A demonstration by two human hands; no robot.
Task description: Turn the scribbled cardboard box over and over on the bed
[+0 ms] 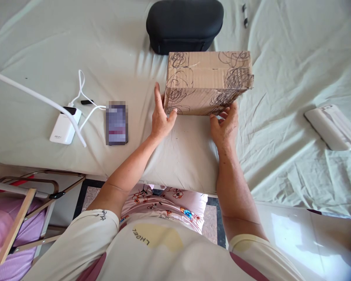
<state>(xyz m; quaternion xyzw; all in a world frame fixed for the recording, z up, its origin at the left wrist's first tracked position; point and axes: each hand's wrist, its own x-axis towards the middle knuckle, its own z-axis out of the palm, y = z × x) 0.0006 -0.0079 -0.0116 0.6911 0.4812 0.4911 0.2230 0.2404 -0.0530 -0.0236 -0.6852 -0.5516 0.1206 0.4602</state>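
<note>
A brown cardboard box with dark pen scribbles on its corners and sides stands on the cloth-covered table in front of me. My left hand grips its lower left corner, the thumb on the near face and the other fingers along the left side. At the lower right corner, my right hand has its thumb against the near face, with its fingertips partly hidden at the box's bottom edge. Right behind the box sits a black zip case.
Left of the box lie a phone with a blurred screen and a white power bank, joined by a white cable. A white bent rod reaches over the power bank. A pale case lies right; a pen is at the back.
</note>
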